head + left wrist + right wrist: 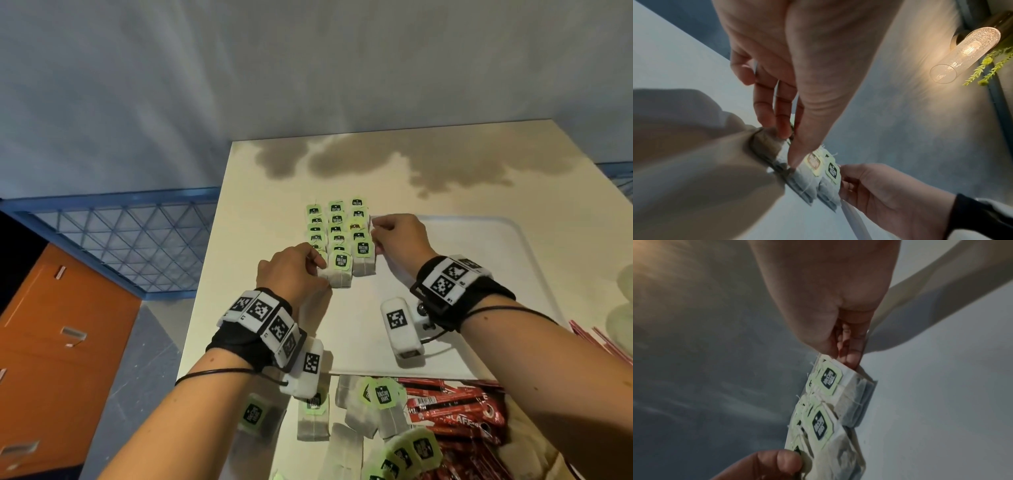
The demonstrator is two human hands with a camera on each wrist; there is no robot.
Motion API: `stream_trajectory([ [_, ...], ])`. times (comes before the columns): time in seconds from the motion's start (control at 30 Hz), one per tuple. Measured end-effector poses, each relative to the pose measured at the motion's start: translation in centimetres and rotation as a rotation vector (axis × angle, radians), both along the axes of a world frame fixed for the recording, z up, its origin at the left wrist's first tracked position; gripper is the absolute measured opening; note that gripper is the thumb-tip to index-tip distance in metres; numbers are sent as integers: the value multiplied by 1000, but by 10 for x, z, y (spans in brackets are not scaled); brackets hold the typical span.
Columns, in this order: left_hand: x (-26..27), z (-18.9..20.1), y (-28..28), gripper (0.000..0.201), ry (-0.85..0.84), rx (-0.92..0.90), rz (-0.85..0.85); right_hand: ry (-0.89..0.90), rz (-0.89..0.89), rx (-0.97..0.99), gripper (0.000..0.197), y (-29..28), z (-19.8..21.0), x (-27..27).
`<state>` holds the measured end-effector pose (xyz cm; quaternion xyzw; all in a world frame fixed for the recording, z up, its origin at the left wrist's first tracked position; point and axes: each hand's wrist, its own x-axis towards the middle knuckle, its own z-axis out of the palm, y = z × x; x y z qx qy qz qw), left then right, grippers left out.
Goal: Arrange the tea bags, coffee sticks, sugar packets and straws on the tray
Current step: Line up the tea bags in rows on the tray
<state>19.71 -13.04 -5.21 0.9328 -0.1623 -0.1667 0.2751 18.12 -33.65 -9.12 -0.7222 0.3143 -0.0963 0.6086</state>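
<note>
Tray (507, 260): white, on the pale table (267, 178); its far left corner sits at about 12 o'clock from the person.
Tea bag rows (337, 233): three overlapping columns with green tags, lying at the tray's left end, at 11 o'clock from the tray's middle.
Left hand (291, 270): at 7 o'clock of the rows; fingers (764, 104) curled down onto the nearest bag of the left column, thumb and fingertips pinching it, as the left wrist view shows.
Right hand (397, 236): at 3 o'clock of the rows; fingers curled, their tips against the right edge of the right column. The right wrist view shows the fingertips (851, 358) touching the end bag; a firm grip cannot be confirmed.
Loose tea bags (380, 397): scattered on the table at 6 o'clock of the tray, nearer the person than both wrists.
Coffee sticks (452, 411): red heap at 5 o'clock, just beside the loose tea bags.
Straws (599, 342): red-and-white, at the tray's right edge, 4 o'clock, well apart from both hands.
</note>
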Motion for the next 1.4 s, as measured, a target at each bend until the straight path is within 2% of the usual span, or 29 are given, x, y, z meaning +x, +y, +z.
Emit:
stream_trajectory([
  [0.1,3,2,-1,19,22,24,4,-9,80,28,22,1,4,4],
  [0.2,3,9,2,20,18,20,-6,12,62,21,24,-1,14,-4],
  [0.27,-4,16,8,21,9,-6,-12,39,51,-72,28,-2,25,-18],
  [0.37,-19,26,23,25,1,-53,-51,-15,95,-181,17,4,48,-55],
  [0.53,-64,33,57,33,6,-109,-57,21,368,-261,12,33,61,-132],
  [0.67,-111,31,78,23,25,-90,-104,46,561,-356,10,47,60,-180],
  [0.8,-151,29,88,18,124,-59,-240,76,688,-399,11,55,60,-206],
  [0.87,-167,27,88,31,175,-12,-291,97,731,-402,12,59,57,-216],
  [0.97,-183,24,84,74,196,135,-352,103,745,-424,14,65,55,-228],
  [1.03,-189,19,81,86,171,204,-371,91,749,-406,15,68,55,-234],
  [1.13,-192,11,79,73,159,221,-326,81,766,-395,15,72,53,-241],
  [1.3,-195,10,79,9,68,137,-252,67,771,-425,22,80,55,-246],
  [1.4,-196,15,79,12,55,75,-212,42,821,-453,31,83,59,-247],
])
